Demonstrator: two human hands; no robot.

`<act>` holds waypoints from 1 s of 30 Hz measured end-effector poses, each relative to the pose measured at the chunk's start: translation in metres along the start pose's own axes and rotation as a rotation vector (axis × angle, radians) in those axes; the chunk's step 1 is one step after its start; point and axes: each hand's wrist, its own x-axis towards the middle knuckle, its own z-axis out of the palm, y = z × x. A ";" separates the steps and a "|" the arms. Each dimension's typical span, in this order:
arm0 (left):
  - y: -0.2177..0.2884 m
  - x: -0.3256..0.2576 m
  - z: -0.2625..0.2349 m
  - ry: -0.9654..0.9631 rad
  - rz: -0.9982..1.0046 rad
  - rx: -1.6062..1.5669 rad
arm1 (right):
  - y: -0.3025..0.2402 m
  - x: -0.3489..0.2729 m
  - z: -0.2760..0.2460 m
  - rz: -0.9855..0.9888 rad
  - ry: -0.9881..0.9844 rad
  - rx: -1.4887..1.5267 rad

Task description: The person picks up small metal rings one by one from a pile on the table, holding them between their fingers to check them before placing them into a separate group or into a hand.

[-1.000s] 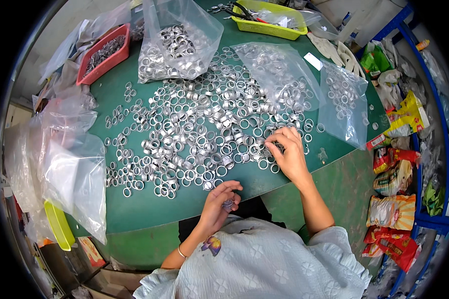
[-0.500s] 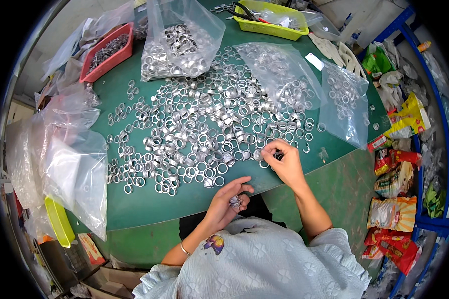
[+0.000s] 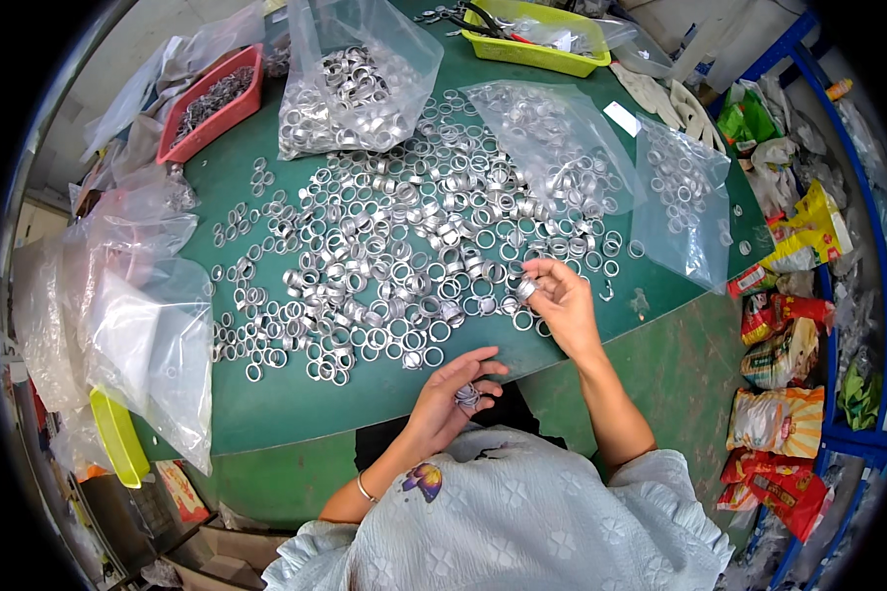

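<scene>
left hand (image 3: pixel 442 404): cupping gray rings (image 3: pixel 467 395) within its palm | right hand (image 3: pixel 565 303): pinching single ring (image 3: pixel 527 289) beside loose pile (image 3: pixel 450 238)

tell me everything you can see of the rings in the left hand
The rings are silvery, shiny and look metal: several round bands bunched together. The left hand holds them on its palm side, partly behind curled fingers, so I can't count them. The bunch sits by the near edge of the green table; the right hand isn't touching it.
</scene>
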 end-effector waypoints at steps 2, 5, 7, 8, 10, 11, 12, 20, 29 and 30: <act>0.000 0.000 -0.001 0.013 0.004 0.003 | -0.010 0.000 -0.001 0.035 -0.030 -0.026; 0.000 -0.001 -0.001 0.028 0.004 0.000 | -0.011 0.001 -0.010 0.056 -0.087 -0.042; 0.000 0.000 -0.001 0.031 0.000 -0.005 | -0.016 0.001 -0.009 0.068 -0.099 -0.025; 0.000 0.000 -0.001 0.033 0.002 0.001 | -0.022 -0.001 -0.006 0.079 -0.092 -0.007; 0.000 0.000 -0.001 0.039 0.007 0.014 | -0.025 -0.003 -0.003 0.072 -0.090 -0.002; 0.000 0.000 0.000 0.039 0.005 0.013 | -0.024 -0.003 -0.003 0.052 -0.095 -0.016; 0.000 0.000 0.001 0.041 0.003 0.013 | -0.024 -0.003 -0.002 0.033 -0.098 -0.029; 0.000 -0.001 0.002 0.041 0.014 0.020 | -0.024 0.013 -0.003 0.047 -0.052 -0.159; -0.002 0.000 0.000 0.053 0.019 0.014 | -0.016 0.008 -0.015 -0.099 0.034 -0.433; -0.002 0.000 0.000 0.059 0.022 0.017 | -0.017 0.008 -0.014 -0.110 0.042 -0.462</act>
